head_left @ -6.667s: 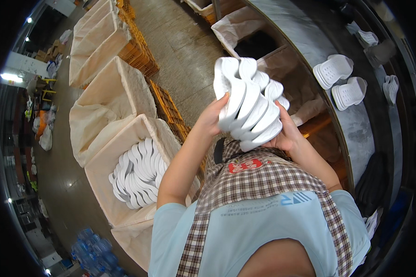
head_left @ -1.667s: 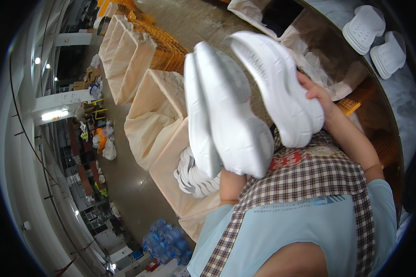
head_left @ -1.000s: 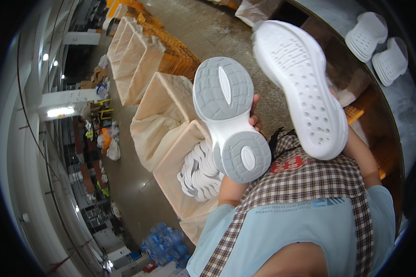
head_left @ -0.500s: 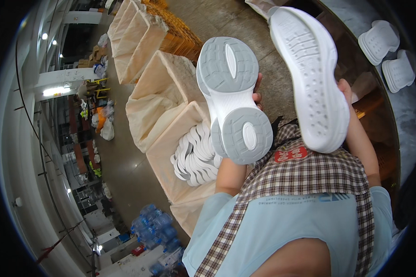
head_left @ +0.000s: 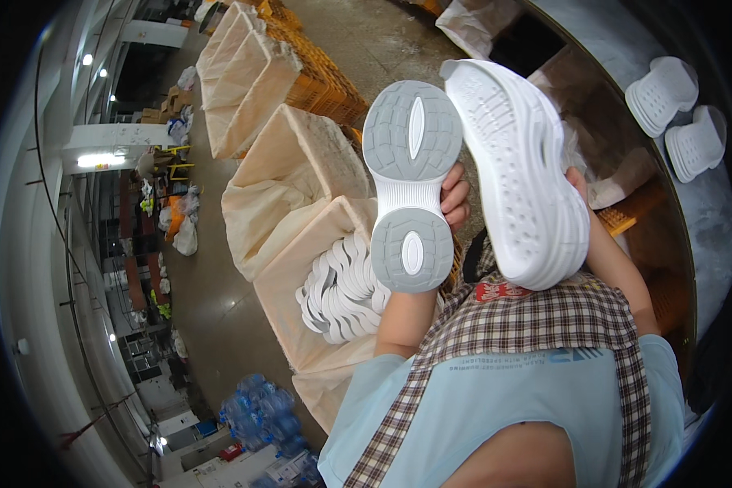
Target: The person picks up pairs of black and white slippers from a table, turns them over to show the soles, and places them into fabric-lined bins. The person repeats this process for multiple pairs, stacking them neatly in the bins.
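My left hand is closed around a shoe sole and holds it upright, its grey treaded underside in view. Most of that hand is behind the sole; fingertips show along its right edge. Close beside it, a white shoe sole with a dimpled inner face is tilted in my right hand. Only a little of the right hand shows at the sole's outer edge, the rest being hidden. The white sole's side looks layered; I cannot tell whether a second one lies behind it. The two soles nearly meet at their upper ends.
At left stands a cloth-lined bin holding several white soles. More lined bins and orange crates stand beyond. On the right, white soles lie on a grey curved surface. Blue bottles are bundled lower left.
The white sole in my right hand has moved left, closer to the other. The grey-bottomed sole has turned to face more squarely, its second edge no longer showing.
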A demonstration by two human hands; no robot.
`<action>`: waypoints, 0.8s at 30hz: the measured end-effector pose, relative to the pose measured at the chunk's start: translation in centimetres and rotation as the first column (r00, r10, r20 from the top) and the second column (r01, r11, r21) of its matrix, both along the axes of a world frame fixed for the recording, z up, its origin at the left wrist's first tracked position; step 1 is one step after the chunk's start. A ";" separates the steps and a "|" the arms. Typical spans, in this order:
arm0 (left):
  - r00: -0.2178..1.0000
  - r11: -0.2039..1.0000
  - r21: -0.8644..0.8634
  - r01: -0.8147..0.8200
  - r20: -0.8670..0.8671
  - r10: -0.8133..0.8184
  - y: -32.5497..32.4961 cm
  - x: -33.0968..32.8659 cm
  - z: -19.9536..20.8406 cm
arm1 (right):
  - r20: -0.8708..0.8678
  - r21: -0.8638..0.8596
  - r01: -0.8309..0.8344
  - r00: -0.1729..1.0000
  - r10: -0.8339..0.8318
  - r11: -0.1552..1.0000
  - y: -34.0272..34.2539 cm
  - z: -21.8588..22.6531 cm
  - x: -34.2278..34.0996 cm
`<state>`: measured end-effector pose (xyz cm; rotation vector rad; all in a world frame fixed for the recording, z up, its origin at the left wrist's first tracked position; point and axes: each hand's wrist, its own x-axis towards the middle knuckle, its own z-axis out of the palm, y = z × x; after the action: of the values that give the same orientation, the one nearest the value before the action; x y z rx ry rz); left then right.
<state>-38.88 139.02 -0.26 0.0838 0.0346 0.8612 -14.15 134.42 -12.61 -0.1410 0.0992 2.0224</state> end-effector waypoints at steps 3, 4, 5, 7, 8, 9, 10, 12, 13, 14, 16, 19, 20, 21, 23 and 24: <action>0.990 0.999 0.022 0.023 0.136 -0.026 0.0 -0.2 -0.6 | -0.052 0.017 -0.005 0.999 0.006 1.000 -0.2 0.6 0.1; 0.990 1.000 0.014 0.024 0.138 -0.025 -0.1 -0.3 -0.7 | -0.064 0.025 -0.007 0.998 0.009 1.000 -0.3 0.8 0.1; 0.990 1.000 0.006 0.017 0.140 -0.017 0.0 -0.4 -0.8 | -0.075 0.032 -0.010 0.997 0.013 0.999 -0.2 1.0 0.2; 0.983 0.999 0.017 0.033 0.178 -0.035 0.0 -0.6 -1.0 | -0.084 0.047 -0.017 0.996 0.021 0.999 -0.2 1.3 0.3; 0.980 0.999 0.008 0.032 0.198 -0.033 0.0 -0.6 -1.0 | -0.087 0.050 -0.018 0.996 0.022 0.999 -0.2 1.4 0.3; 0.981 1.000 0.009 0.027 0.191 -0.029 0.0 -0.7 -1.0 | -0.094 0.054 -0.021 0.995 0.026 0.998 -0.2 1.5 0.4; 0.983 1.000 -0.002 0.017 0.185 -0.017 0.0 -0.7 -1.0 | -0.093 0.062 -0.018 0.995 0.023 0.998 -0.1 1.6 0.4; 0.981 1.000 0.010 0.021 0.192 -0.022 -0.2 -0.7 -0.7 | -0.092 0.074 -0.018 0.995 0.024 0.997 0.0 1.7 0.5; 0.978 0.999 0.034 0.034 0.205 -0.040 -0.2 -0.7 -0.5 | -0.084 0.085 -0.012 0.996 0.019 0.996 0.0 1.9 0.5; 0.980 0.998 0.035 0.044 0.195 -0.050 -0.2 -0.6 -0.2 | -0.073 0.094 -0.011 0.997 0.018 0.996 0.0 2.0 0.6; 0.952 0.962 0.240 -0.128 -0.242 0.187 -1.0 -1.1 0.6 | -0.010 0.113 -0.005 1.000 0.007 0.994 0.4 2.5 0.9; 0.805 0.980 0.084 -0.180 -0.560 0.195 -1.0 -0.5 0.7 | 0.358 0.253 -0.031 0.932 -0.064 0.967 1.0 3.7 1.6; 0.782 0.986 0.054 -0.158 -0.603 0.158 -0.8 -0.5 0.6 | 0.484 0.309 -0.058 0.869 -0.104 0.949 1.3 4.3 1.7; 0.779 0.991 0.055 -0.125 -0.613 0.132 -0.6 -0.4 0.5 | 0.581 0.355 -0.108 0.804 -0.128 0.928 1.6 5.0 2.1; 0.790 0.995 0.061 -0.082 -0.604 0.102 0.0 -0.4 0.3 | 0.723 0.365 -0.195 0.676 -0.145 0.911 1.9 6.6 2.6; 0.798 0.995 0.067 -0.071 -0.594 0.097 0.2 -0.4 0.2 | 0.765 0.379 -0.237 0.624 -0.159 0.894 1.9 7.4 2.8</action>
<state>-39.30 139.19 -0.03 0.3970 0.6238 0.8966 -11.34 136.33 -5.22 -0.7293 -0.9477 1.7961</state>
